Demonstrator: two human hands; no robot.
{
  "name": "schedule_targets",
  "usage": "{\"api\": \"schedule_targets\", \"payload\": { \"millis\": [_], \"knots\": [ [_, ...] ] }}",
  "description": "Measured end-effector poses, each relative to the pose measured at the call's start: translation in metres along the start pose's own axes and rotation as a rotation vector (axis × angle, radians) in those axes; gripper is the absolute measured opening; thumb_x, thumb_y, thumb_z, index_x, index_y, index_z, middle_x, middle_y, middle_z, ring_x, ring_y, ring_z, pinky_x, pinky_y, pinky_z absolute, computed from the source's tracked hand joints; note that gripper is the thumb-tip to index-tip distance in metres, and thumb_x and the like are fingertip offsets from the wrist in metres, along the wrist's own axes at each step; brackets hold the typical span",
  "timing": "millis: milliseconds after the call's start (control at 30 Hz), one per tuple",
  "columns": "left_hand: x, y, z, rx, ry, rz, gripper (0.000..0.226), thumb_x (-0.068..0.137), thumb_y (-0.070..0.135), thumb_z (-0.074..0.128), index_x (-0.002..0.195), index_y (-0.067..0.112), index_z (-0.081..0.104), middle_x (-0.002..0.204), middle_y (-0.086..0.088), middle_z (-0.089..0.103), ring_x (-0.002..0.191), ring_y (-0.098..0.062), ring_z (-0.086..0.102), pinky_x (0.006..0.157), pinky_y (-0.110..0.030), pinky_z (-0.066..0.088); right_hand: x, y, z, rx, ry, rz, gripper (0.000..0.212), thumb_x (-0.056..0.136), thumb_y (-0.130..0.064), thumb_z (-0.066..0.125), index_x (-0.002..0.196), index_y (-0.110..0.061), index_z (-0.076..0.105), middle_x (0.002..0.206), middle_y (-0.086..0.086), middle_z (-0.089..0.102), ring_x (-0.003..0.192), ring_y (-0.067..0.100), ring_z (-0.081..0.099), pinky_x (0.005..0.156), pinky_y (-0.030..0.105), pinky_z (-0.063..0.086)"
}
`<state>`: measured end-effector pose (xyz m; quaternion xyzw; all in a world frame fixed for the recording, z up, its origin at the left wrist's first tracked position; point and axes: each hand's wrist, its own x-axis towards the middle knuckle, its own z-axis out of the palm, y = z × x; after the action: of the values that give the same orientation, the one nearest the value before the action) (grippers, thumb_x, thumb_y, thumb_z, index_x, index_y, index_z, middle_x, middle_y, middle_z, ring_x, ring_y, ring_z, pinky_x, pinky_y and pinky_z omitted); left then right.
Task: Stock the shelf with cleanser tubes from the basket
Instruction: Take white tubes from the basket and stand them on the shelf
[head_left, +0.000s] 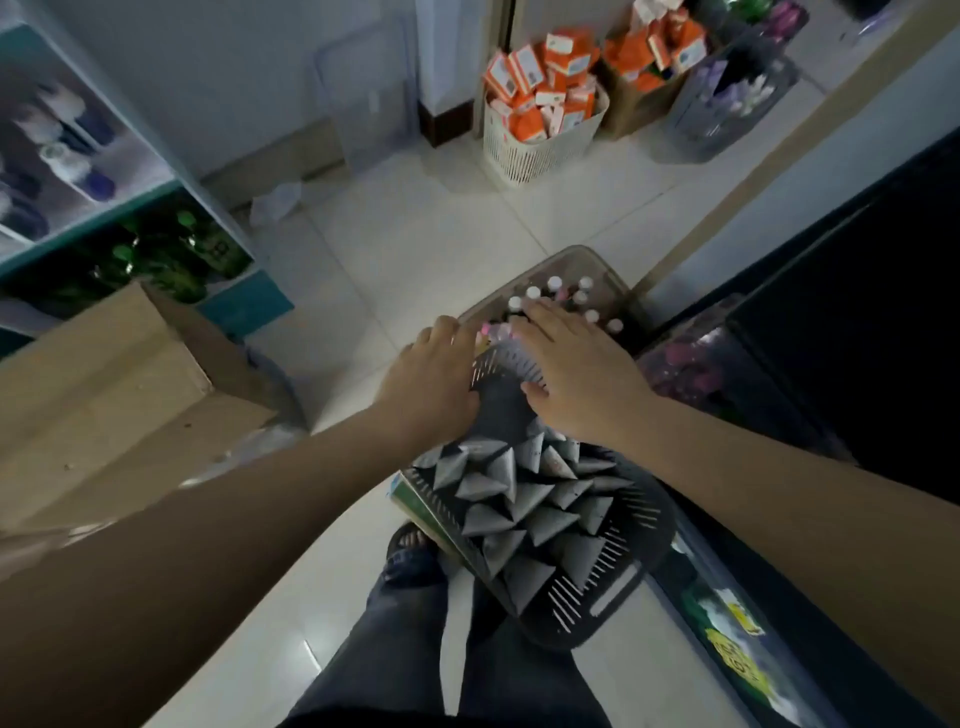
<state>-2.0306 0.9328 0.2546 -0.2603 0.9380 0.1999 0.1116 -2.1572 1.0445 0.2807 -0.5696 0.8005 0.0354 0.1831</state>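
Currently right hand (576, 379) flat over white-capped tubes (555, 283), grip wide; left hand (431, 379) at basket (608, 262) rim, grip unclear.

Floor (441, 223) open beyond basket (597, 257); cardboard box (104, 374) left, dark cabinet (857, 312) right.

Dark basket (644, 545) looks matt plastic; floor tiles (415, 249) glossy.
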Motion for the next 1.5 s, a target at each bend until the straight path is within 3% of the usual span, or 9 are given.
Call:
{"api": "schedule_targets", "payload": {
  "millis": [200,467,700,900,1067,1233,1400,1500],
  "knots": [
    [-0.004,-0.014,0.064,-0.127,-0.131,-0.17,0.044,0.083,0.021,0.059,0.124,0.011,0.045,0.122,-0.007,0.045,0.111,-0.026,0.048,0.089,-0.038,0.047,0.027,0.0,0.06,0.04,-0.136,-0.095,0.067,0.092,-0.03,0.052,0.149,-0.009,0.022,0.158,0.007,0.017,0.146,0.023,0.017,0.117,0.037,0.02],
    [-0.002,-0.033,0.13,-0.085,-0.329,-0.334,0.031,0.09,0.016,0.052,0.119,0.008,0.047,0.121,-0.01,0.051,0.113,-0.029,0.053,0.082,-0.037,0.046,0.049,0.008,0.151,0.081,-0.342,-0.134,0.058,0.092,-0.024,0.053,0.143,-0.006,0.033,0.154,0.009,0.028,0.142,0.023,0.026,0.115,0.036,0.029],
    [0.016,-0.04,0.166,0.057,-0.411,-0.34,0.033,0.086,0.001,0.052,0.12,0.003,0.051,0.119,-0.013,0.054,0.11,-0.03,0.057,0.076,-0.04,0.048,0.068,0.013,0.203,0.122,-0.458,-0.087,0.039,0.091,-0.021,0.055,0.129,-0.01,0.052,0.132,0.008,0.052,0.118,0.03,0.052,0.088,0.038,0.05],
    [0.027,-0.051,0.184,0.188,-0.438,-0.304,0.031,0.091,-0.002,0.047,0.118,0.005,0.059,0.115,-0.012,0.063,0.107,-0.031,0.062,0.065,-0.035,0.043,0.081,0.017,0.222,0.141,-0.397,-0.104,0.027,0.091,-0.016,0.055,0.118,-0.011,0.06,0.118,0.009,0.06,0.103,0.033,0.06,0.079,0.042,0.053],
    [0.033,-0.053,0.185,0.176,-0.439,-0.295,0.031,0.09,-0.004,0.047,0.116,0.005,0.061,0.115,-0.014,0.062,0.109,-0.034,0.06,0.068,-0.036,0.043,0.079,0.019,0.233,0.121,-0.323,-0.135,0.018,0.093,-0.014,0.051,0.104,-0.01,0.065,0.106,0.01,0.065,0.092,0.034,0.063,0.066,0.031,0.043],
    [0.037,-0.053,0.186,0.188,-0.458,-0.311,0.031,0.086,-0.008,0.048,0.11,0.005,0.064,0.11,-0.013,0.064,0.104,-0.034,0.061,0.065,-0.035,0.043,0.077,0.021,0.24,0.134,-0.287,-0.148,0.02,0.094,-0.012,0.049,0.097,-0.007,0.067,0.099,0.011,0.066,0.08,0.035,0.064,0.065,0.036,0.053],
    [0.037,-0.053,0.188,0.213,-0.429,-0.302,0.031,0.085,-0.008,0.05,0.109,0.007,0.064,0.109,-0.013,0.063,0.104,-0.035,0.061,0.066,-0.035,0.043,0.078,0.02,0.238,0.105,-0.248,-0.14,0.017,0.093,-0.013,0.049,0.095,-0.005,0.065,0.1,0.012,0.064,0.081,0.036,0.063,0.06,0.032,0.043],
    [0.035,-0.051,0.187,0.258,-0.421,-0.28,0.03,0.086,-0.006,0.051,0.108,0.009,0.065,0.108,-0.011,0.065,0.102,-0.033,0.063,0.064,-0.034,0.042,0.08,0.024,0.232,0.124,-0.221,-0.131,0.016,0.091,-0.012,0.05,0.093,-0.005,0.064,0.1,0.011,0.064,0.083,0.034,0.063,0.063,0.035,0.047]
  ]
}}
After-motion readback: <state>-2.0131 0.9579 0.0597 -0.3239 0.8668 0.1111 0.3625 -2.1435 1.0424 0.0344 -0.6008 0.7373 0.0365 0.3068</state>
